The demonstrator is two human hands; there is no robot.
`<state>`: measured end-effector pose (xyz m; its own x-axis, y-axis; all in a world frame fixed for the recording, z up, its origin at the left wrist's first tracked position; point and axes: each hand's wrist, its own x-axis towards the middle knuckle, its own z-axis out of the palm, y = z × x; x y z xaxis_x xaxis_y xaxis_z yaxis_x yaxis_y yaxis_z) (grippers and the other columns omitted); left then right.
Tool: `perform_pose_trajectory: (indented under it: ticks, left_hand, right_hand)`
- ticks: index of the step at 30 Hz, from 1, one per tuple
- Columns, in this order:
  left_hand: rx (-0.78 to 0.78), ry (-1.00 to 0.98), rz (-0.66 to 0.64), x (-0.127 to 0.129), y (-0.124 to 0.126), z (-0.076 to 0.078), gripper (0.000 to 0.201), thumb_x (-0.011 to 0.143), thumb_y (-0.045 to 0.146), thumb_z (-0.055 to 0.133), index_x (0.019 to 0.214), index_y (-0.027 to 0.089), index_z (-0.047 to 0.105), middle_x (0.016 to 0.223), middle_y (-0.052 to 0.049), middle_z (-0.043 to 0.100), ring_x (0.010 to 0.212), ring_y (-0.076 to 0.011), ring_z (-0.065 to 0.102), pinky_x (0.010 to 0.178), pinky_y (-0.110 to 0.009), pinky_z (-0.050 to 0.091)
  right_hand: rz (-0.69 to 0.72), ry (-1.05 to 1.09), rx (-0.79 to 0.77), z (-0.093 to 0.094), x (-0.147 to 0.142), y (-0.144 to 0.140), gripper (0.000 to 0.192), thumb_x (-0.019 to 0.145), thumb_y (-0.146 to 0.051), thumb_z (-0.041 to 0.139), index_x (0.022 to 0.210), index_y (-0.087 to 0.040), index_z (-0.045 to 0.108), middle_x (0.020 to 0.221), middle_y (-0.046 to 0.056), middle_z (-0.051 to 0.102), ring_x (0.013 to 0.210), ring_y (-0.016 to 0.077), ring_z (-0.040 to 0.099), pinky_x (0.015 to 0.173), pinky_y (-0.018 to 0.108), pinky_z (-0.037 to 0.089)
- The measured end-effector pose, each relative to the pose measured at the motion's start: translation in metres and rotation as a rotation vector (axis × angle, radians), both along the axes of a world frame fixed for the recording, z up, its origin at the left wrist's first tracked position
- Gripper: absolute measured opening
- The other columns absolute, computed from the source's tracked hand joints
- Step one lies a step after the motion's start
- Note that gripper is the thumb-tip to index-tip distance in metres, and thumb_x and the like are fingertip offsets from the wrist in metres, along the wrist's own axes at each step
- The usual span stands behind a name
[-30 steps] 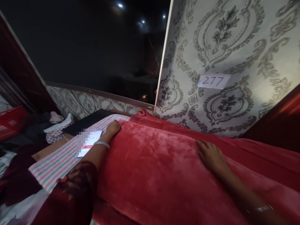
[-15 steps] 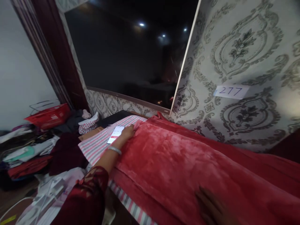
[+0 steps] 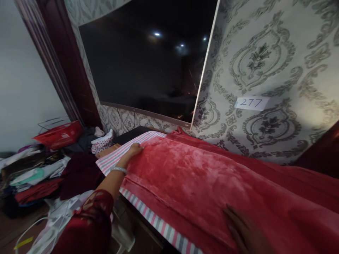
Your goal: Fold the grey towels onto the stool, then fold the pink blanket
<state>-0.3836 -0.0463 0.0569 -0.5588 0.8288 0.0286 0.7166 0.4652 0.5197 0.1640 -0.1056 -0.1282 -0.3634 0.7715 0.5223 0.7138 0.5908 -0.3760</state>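
Note:
A large red plush cloth (image 3: 185, 176) lies spread over a pink, grey and white striped cloth (image 3: 112, 160). At its far left edge, my left hand (image 3: 135, 149) has its fingers closed on the red cloth; a silver bangle (image 3: 119, 170) circles that wrist. My right hand (image 3: 243, 229) rests on the red cloth near the bottom of the view, fingers stretched out flat, partly in shadow. The phone is hidden, apparently behind the left hand and the cloth edge.
Behind the cloth hangs a large dark television (image 3: 148, 67) on a patterned wall (image 3: 225, 130) with a paper label (image 3: 251, 102). Piled clothes (image 3: 39, 176) and a red basket-like bag (image 3: 59, 134) are at left. A white cord (image 3: 26, 231) lies below.
My left hand has moved left with the edge of the red cloth, and the phone has gone out of sight. My right hand stays on the cloth. The view has shifted slightly.

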Motion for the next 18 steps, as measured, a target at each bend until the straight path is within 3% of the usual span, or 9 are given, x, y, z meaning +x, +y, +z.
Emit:
perform_pose_trajectory:
  ticks: [4,9,13,18]
  left_hand:
    - [-0.021,-0.028,-0.040,0.000,-0.004,0.000,0.023,0.079,0.038,0.069,0.084,0.016,0.071,0.092,-0.012,0.077,0.101,-0.0322,0.072,0.081,-0.034,0.055]
    - [-0.059,-0.059,-0.125,-0.001,-0.038,-0.002,0.030,0.073,0.046,0.077,0.076,0.016,0.070,0.084,-0.011,0.077,0.085,-0.0315,0.074,0.073,-0.034,0.056]
    - [-0.082,0.065,-0.161,0.010,-0.066,-0.013,0.025,0.080,0.037,0.073,0.094,0.017,0.072,0.108,-0.014,0.078,0.104,-0.0313,0.073,0.087,-0.033,0.054]
    - [-0.149,0.228,-0.190,0.036,-0.072,-0.027,0.025,0.091,0.027,0.061,0.113,0.016,0.067,0.127,-0.021,0.071,0.119,-0.0320,0.068,0.098,-0.036,0.049]
  right_hand:
    - [-0.016,-0.002,0.018,0.005,-0.003,-0.004,0.044,0.100,-0.039,0.040,0.129,-0.027,0.071,0.135,0.007,0.070,0.119,0.0305,0.069,0.102,0.055,0.059]
    - [-0.011,-0.009,0.017,0.002,-0.001,-0.005,0.043,0.101,-0.037,0.040,0.132,-0.027,0.069,0.136,0.006,0.070,0.121,0.0305,0.068,0.103,0.055,0.058]
    - [-0.008,-0.004,-0.003,-0.005,0.002,-0.002,0.044,0.100,-0.039,0.042,0.133,-0.029,0.069,0.136,0.006,0.069,0.120,0.0320,0.069,0.103,0.057,0.058]
    - [0.013,-0.010,-0.024,-0.018,0.007,0.002,0.043,0.099,-0.037,0.044,0.132,-0.029,0.071,0.137,0.005,0.069,0.123,0.0317,0.067,0.105,0.055,0.057]
